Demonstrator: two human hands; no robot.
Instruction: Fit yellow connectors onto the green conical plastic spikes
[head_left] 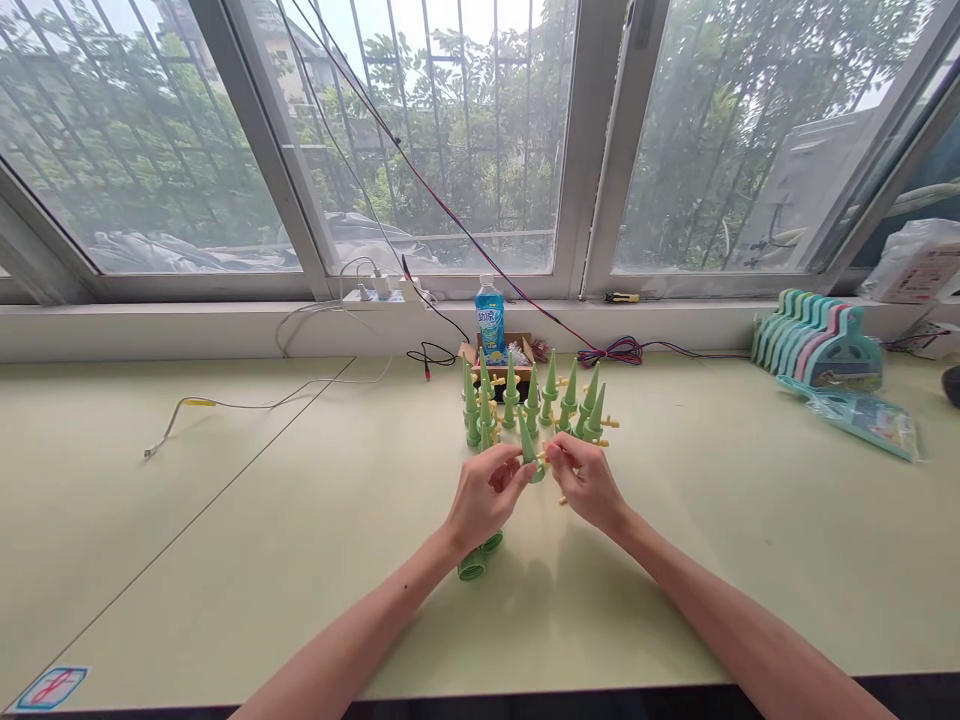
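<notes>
My left hand (486,492) is closed around the lower part of a green plant watering spike (527,440), its cone tip pointing up. From the right, my right hand (589,482) pinches a small yellow valve (547,455) against the spike's side; my fingers partly cover it. Behind my hands stand several more green spikes (551,382) in loose rows, many with yellow valves (611,423) sticking out. Another yellow piece (564,500) shows just below my right hand. Beside my left wrist lie green threaded spike bases (472,567), partly hidden by the hand.
A blue-liquid bottle (490,318) stands in a small cardboard box (517,372) behind the spikes. A white cable (225,405) crosses the table at left. Coiled red-black wire (611,350) lies at the back. Pastel plastic boards (821,340) and a bagged one (862,420) sit at right.
</notes>
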